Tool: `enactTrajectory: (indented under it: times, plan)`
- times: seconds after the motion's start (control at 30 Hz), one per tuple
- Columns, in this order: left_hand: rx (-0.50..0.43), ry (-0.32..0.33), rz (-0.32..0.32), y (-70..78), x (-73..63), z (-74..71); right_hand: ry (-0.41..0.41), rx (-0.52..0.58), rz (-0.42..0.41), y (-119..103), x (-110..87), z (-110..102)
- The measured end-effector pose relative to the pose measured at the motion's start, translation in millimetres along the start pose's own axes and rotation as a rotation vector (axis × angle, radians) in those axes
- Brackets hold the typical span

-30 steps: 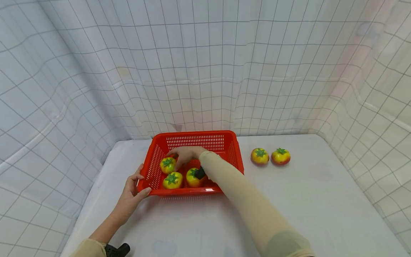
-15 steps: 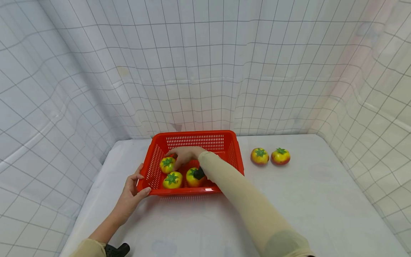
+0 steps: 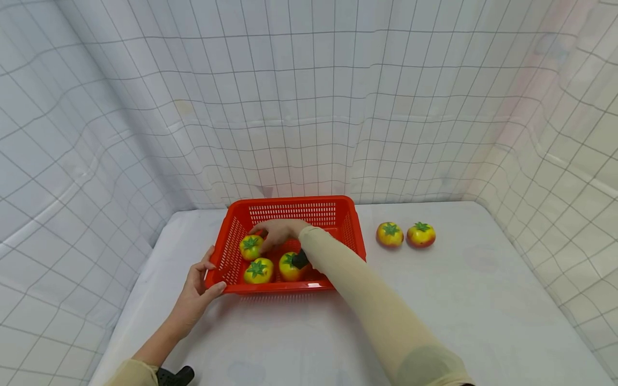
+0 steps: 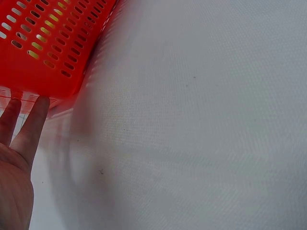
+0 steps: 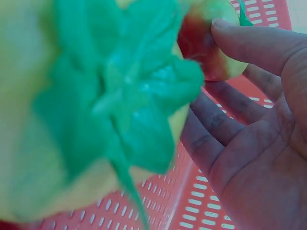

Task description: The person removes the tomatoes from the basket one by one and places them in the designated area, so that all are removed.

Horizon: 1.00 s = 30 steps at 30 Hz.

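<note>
A red plastic basket [image 3: 314, 286] with slotted walls stands on the white table. My left hand [image 3: 193, 292] grips its near left corner, thumb at the front rim and fingers against the left side. Inside the basket, my right hand [image 3: 279, 234] holds a yellow-red tomato [image 3: 250, 248] with green leaves at the left; in the right wrist view the thumb presses on this tomato [image 5: 213, 52] and the fingers lie behind it. A second tomato [image 3: 259, 271] sits in front of it. A third tomato [image 3: 288, 267] lies below my right wrist, partly covered by a black wrist device.
Two more tomatoes, one [image 3: 389, 235] nearer the basket and one [image 3: 421, 235] further right, lie on the table [image 3: 458, 300]. White grid-patterned curtains [image 3: 314, 107] surround the table at the back and sides.
Almost nothing differs. Both hands, the basket and the tomatoes keep their places, apart from a very slight shift of the whole view.
</note>
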<state>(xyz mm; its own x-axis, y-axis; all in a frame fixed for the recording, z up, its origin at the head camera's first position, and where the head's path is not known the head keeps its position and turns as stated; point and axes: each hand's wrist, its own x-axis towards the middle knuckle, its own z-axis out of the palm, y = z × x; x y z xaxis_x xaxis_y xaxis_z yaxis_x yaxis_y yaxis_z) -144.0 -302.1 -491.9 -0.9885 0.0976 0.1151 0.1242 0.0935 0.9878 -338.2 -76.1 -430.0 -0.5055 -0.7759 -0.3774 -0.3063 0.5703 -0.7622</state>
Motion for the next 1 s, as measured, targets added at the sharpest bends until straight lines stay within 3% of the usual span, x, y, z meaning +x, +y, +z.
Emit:
enactTrajectory:
  times: [1.0]
  plan:
    - [-0.031,-0.004,0.019,-1.6,1.5,-1.7,-0.035,0.090,0.008,-4,14.5,5]
